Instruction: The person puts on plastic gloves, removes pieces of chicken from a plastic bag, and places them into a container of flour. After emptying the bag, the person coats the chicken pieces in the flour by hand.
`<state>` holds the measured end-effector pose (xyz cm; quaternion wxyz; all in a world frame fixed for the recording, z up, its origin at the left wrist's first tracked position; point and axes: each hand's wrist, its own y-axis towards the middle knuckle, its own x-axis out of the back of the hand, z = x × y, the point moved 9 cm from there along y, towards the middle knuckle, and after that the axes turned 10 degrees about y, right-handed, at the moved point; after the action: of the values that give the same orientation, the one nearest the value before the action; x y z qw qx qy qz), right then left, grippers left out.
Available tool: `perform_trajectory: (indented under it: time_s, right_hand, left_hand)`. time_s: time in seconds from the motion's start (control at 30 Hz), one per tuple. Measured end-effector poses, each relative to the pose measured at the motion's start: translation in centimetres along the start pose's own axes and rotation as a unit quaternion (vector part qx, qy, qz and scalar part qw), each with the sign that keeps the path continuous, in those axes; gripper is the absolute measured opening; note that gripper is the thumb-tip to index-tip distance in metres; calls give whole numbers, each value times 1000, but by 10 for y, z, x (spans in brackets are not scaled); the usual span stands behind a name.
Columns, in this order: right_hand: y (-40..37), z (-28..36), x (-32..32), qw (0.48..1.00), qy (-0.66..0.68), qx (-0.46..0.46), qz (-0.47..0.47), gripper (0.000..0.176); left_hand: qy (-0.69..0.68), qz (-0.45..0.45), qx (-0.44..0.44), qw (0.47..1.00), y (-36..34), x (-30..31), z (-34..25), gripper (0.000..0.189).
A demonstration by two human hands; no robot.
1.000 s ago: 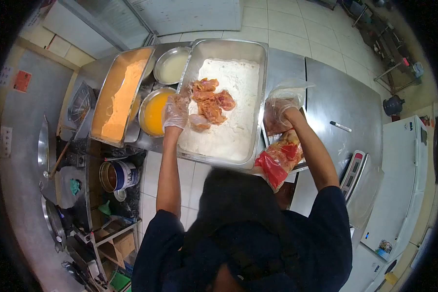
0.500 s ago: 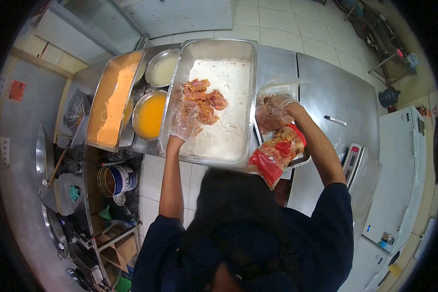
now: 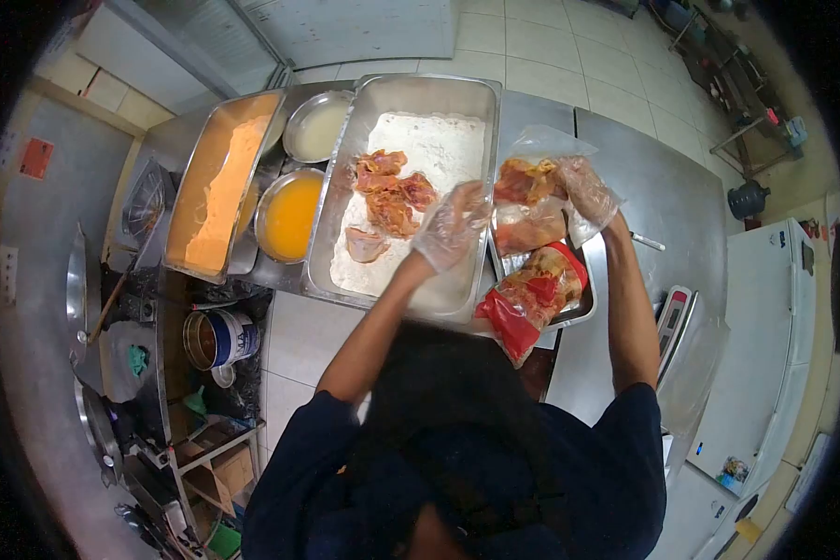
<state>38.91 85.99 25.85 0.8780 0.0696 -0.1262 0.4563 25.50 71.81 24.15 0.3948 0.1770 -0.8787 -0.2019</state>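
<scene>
Both hands wear clear plastic gloves. My left hand (image 3: 455, 227) is over the right side of the large steel tray (image 3: 341, 168), its fingers pointing toward the bagged meat. In the tray, several pieces of marinated meat (image 3: 392, 201) lie on white flour (image 3: 434, 135). My right hand (image 3: 588, 193) grips the clear plastic bag (image 3: 553, 142) by its right side. Orange-red meat (image 3: 529, 182) shows at the bag's opening. Below it, a second bag of meat with red print (image 3: 537, 285) rests on a smaller metal tray (image 3: 581, 313).
On the left stand a long tray of orange powder (image 3: 229, 191), a bowl of orange liquid (image 3: 290, 217) and a bowl of pale liquid (image 3: 315, 129). A marker (image 3: 648, 242) and a scale (image 3: 674, 313) lie to the right.
My left hand has moved right from the meat toward the bag, uncovering a piece on the flour. My right hand has shifted right, and the bag's meat is more exposed.
</scene>
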Motion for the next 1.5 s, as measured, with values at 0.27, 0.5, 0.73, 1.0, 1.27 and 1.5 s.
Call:
perform_trajectory:
  time_s: [0.27,0.5,0.73,1.0,1.27,1.5]
  right_hand:
    - [11,-69,-58,969,208,53,-119,35]
    - [5,7,-120,997,77,-7,29,27]
    - [17,46,-148,995,55,74,22,43]
    - [39,9,-177,925,265,34,-269,47]
    - [62,-61,-222,829,493,-175,-199,47]
    - [77,-120,-250,702,664,-199,-164,42]
  left_hand:
    - [-416,-36,268,868,0,-2,31,27]
    - [-249,-226,260,905,-24,47,71,32]
    - [120,-328,151,925,-35,83,65,24]
    - [123,-164,40,978,-37,59,56,24]
    - [15,-181,5,983,-31,77,50,21]
    - [14,-149,-96,984,-25,79,55,12]
